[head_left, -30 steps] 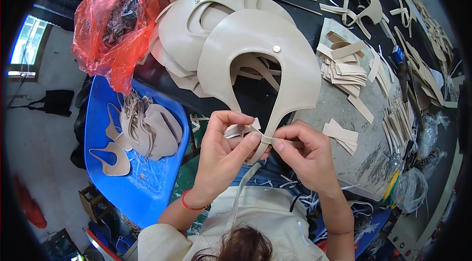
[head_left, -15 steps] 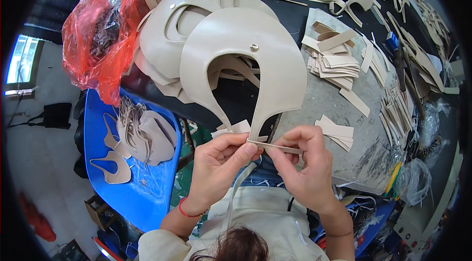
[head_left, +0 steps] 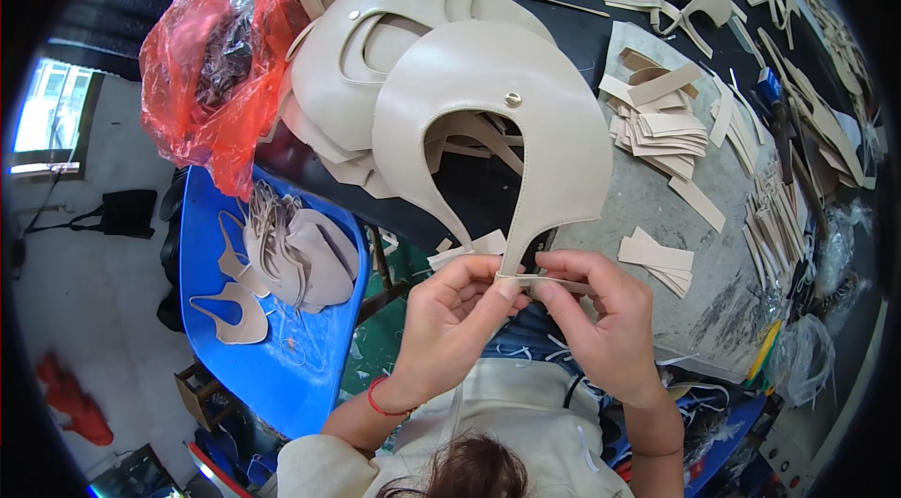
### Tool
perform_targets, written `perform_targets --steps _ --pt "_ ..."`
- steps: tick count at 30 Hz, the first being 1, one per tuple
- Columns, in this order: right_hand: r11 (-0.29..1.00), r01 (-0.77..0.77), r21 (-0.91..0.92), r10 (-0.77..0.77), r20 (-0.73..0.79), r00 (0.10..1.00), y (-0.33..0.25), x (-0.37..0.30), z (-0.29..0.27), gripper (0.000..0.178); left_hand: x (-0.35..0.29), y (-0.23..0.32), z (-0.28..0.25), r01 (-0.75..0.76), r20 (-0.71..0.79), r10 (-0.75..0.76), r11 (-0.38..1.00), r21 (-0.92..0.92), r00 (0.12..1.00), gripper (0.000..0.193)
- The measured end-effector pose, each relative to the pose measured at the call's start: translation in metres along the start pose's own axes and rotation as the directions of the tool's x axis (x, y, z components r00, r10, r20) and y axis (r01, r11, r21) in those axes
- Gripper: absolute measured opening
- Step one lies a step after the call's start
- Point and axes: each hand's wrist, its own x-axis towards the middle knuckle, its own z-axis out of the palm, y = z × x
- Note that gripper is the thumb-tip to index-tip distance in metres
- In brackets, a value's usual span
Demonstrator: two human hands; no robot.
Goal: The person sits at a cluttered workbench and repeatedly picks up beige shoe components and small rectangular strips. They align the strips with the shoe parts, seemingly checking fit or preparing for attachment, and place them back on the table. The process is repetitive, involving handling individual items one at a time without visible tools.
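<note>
A beige leather bag panel (head_left: 568, 146) with a curved cutout and a round metal snap hangs over the table's near edge. My left hand (head_left: 446, 324) is closed on the panel's narrow tapered end, thumb on top. Across that end lies a thin beige leather strip (head_left: 568, 286). My right hand (head_left: 608, 320) pinches the strip between thumb and fingers, close beside my left thumb. The other fingertips are partly hidden. Behind the panel rests a stack of similar bag panels (head_left: 328, 94), the upper one with an oval opening.
At the left, a red plastic bag (head_left: 183, 57) stands above a blue plastic tub (head_left: 282, 385) holding beige leather pieces (head_left: 314, 259). On the right, a grey stone slab (head_left: 601, 240) carries piled leather strips (head_left: 662, 137). More cut panels (head_left: 718, 0) lie at the far right.
The whole view has shifted, so things sit further right. My right thumb has come nearer my left thumb along the strip. Both hands keep their hold.
</note>
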Motion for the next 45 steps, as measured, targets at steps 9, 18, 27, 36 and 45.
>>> perform_targets --steps 9,18,27,36,45 --pt "0.958 0.193 -0.212 -0.19 0.034 0.981 -0.002 -0.005 0.001 0.012 -0.002 -0.006 0.008 -0.097 0.055 0.093 0.992 0.079 0.994 0.015" --pt "0.837 0.078 -0.541 -0.197 -0.165 0.966 0.017 -0.024 -0.091 0.036 0.002 -0.007 0.034 -0.156 0.085 0.154 0.988 0.017 0.984 0.017" --pt "0.748 0.157 -0.645 -0.396 -0.243 0.886 0.044 -0.057 -0.086 0.029 0.002 -0.016 0.048 -0.015 0.19 0.0 0.997 0.074 0.982 0.021" --pt "0.959 -0.208 0.193 0.251 -0.235 0.939 0.03 -0.05 -0.094 0.011 0.012 -0.022 0.077 -0.123 0.183 0.069 0.946 0.301 0.981 0.019" --pt "0.935 -0.345 0.083 0.351 -0.35 0.868 0.037 -0.05 -0.09 0.007 0.025 -0.029 0.094 -0.308 0.157 0.268 0.741 0.597 0.95 0.027"
